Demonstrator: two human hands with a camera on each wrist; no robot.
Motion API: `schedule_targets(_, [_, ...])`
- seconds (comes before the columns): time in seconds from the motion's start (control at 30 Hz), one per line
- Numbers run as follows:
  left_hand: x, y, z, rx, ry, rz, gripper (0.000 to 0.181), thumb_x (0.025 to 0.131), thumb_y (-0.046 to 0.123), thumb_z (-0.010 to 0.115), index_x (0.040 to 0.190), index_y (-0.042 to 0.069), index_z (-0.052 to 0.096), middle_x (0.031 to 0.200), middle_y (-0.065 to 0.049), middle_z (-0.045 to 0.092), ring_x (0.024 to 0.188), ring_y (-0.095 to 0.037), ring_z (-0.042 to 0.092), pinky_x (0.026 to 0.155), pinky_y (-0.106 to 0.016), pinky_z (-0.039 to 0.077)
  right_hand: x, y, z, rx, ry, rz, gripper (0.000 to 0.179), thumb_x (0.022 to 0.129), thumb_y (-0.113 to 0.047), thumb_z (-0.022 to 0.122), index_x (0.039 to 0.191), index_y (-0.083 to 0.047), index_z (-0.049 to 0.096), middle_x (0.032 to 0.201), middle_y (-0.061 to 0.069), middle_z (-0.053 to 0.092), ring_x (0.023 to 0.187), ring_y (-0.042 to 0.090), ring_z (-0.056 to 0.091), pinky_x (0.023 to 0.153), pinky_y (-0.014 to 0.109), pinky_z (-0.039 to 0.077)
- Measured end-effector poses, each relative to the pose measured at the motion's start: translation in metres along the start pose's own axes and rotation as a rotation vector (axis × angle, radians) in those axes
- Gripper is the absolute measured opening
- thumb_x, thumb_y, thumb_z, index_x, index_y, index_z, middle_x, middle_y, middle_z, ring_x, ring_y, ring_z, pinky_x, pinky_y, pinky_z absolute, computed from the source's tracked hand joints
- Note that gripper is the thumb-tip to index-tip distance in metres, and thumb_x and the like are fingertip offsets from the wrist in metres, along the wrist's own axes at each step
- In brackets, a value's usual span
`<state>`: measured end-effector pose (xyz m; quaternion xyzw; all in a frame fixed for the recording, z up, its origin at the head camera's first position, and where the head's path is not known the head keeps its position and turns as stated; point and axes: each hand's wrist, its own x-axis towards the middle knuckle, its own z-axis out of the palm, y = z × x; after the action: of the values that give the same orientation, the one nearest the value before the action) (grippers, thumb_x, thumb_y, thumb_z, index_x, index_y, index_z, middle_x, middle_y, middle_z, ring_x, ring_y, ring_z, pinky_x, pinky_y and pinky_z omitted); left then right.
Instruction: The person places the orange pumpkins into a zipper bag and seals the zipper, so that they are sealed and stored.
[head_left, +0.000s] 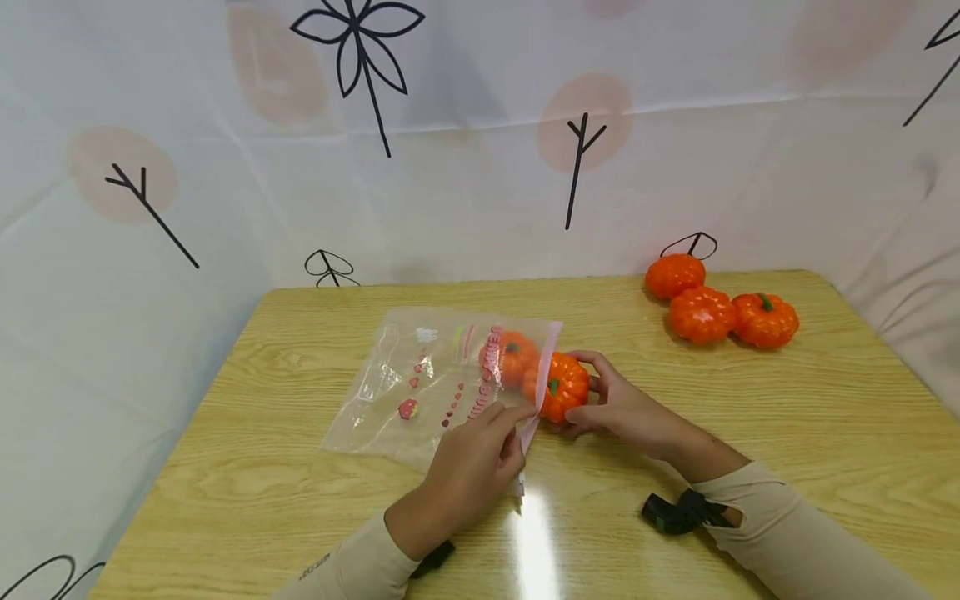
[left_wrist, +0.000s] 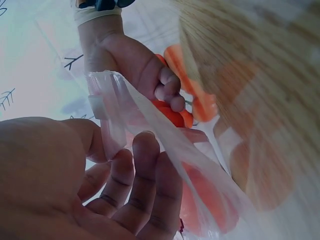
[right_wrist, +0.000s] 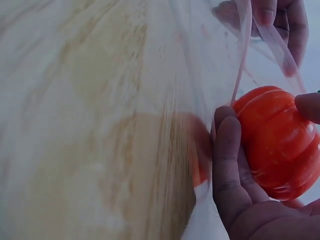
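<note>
One orange pumpkin (head_left: 567,386) in grip of the right hand (head_left: 630,414), clear bag (head_left: 382,379) in pinch of the left hand (head_left: 472,462).

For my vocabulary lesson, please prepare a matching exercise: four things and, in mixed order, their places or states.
1. Clear plastic bag with pink rim
2. Bare left hand
3. Bare right hand
4. Three round, ribbed, orange pumpkins

A. Grips one ribbed orange pumpkin
B. Back right of the wooden table
C. Contains another orange pumpkin
D. Holds the pink rim

Pairs: 1-C, 2-D, 3-A, 4-B
</note>
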<state>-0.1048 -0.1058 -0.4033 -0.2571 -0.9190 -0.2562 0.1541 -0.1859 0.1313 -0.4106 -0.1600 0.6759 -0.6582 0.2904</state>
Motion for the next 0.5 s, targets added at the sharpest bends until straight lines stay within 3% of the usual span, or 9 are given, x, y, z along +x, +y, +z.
schedule_targets(0.17, [0.0004,0.0003,0.0003,-0.01,0.019,0.028,0.042,0.083,0.002,0.066,0.123,0.016,0.068,0.082,0.007,0.055,0.064,0.0,0.042,0.054,-0.008,0.032,0.0,0.0,0.0017,-0.024,0.015,-0.026,0.08,0.092,-0.002,0.065,0.152,-0.013,0.013,0.143,0.033,0.03,0.095,0.029,0.068,0.082,0.039,0.06])
schedule_targets(0.5, [0.0018,0.0011,-0.0003,-0.026,-0.002,0.05,0.042,0.084,0.002,0.065,0.123,0.017,0.069,0.077,0.008,0.052,0.061,0.0,0.038,0.052,-0.007,0.028,0.0002,-0.0016,0.0043,-0.049,0.07,-0.003,0.083,0.092,-0.007,0.07,0.154,-0.013,0.014,0.145,0.032,0.034,0.096,0.025,0.069,0.081,0.033,0.059])
